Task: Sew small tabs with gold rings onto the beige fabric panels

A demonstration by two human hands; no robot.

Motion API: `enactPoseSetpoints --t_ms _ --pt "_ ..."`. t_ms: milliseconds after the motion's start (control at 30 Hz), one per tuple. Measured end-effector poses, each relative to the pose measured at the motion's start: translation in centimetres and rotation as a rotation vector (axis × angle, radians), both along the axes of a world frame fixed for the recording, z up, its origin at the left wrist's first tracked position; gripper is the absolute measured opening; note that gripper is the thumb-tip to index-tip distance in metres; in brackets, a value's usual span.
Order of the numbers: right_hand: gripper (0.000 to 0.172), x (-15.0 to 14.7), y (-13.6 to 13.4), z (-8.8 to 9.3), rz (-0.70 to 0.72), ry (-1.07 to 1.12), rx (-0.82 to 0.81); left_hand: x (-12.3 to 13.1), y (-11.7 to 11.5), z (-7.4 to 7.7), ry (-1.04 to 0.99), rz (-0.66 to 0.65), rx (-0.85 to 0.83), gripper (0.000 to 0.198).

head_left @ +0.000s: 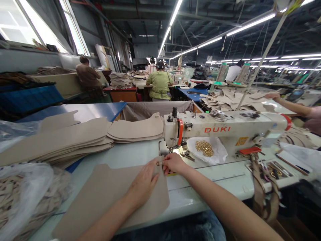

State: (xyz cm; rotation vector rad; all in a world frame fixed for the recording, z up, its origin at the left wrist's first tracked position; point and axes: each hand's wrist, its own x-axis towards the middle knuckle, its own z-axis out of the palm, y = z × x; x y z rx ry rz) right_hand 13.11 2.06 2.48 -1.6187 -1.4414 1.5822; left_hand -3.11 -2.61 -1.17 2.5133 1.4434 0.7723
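Observation:
A flat beige cut panel lies on the pale table in front of me. My left hand rests flat on its upper right part, fingers stretched toward the needle. My right hand is closed in a pinch at the panel's top corner, holding a small piece I cannot name, just below the needle area of the white DUKI sewing machine. A heap of small gold metal rings lies on white plastic under the machine arm.
Stacks of beige cut panels fill the table's left and back. A plastic bag of small pieces sits at lower left. Brown straps hang at right beside tools in a tray. Another person's arm reaches in far right; workers sit beyond.

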Motion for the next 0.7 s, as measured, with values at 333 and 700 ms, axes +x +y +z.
enactPoseSetpoints --t_ms 333,700 --pt "0.024 0.0 0.8 0.4 0.064 -0.073 0.03 1.8 2.7 2.4 0.038 -0.136 0.198 0.023" --pt "0.025 0.1 1.0 0.3 0.109 -0.13 0.072 2.0 3.3 1.7 0.005 -0.14 0.242 0.02"
